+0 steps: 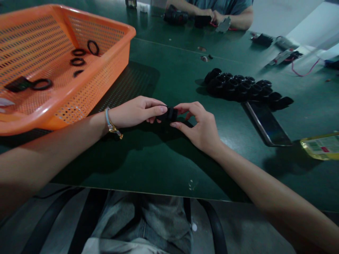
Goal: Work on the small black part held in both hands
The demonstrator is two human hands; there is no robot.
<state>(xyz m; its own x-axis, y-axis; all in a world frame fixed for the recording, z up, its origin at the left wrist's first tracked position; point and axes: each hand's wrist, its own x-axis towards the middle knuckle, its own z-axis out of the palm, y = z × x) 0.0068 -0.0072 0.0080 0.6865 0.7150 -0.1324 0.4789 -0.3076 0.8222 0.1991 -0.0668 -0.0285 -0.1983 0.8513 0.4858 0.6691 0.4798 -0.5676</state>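
Between my two hands is a small black cylindrical part (171, 113), held just above the green table (159, 158). My left hand (140, 112) pinches its left end, thumb on top. From the other side, the thumb and fingers of my right hand (200, 123) close around its right end. The fingers hide much of the part, so its exact kind does not show. To the right, several black tubular parts (241, 86) stand grouped in rows. Several black rings (77, 61) lie in the orange basket (106, 67) at the left.
A phone (267, 123) lies right of my right hand, touching the group of black parts. Near the right edge is a yellow packet (321, 146). Across the table a person's hands (218, 17) work beside a power drill (175, 16). Wired parts (286, 56) lie at the far right.
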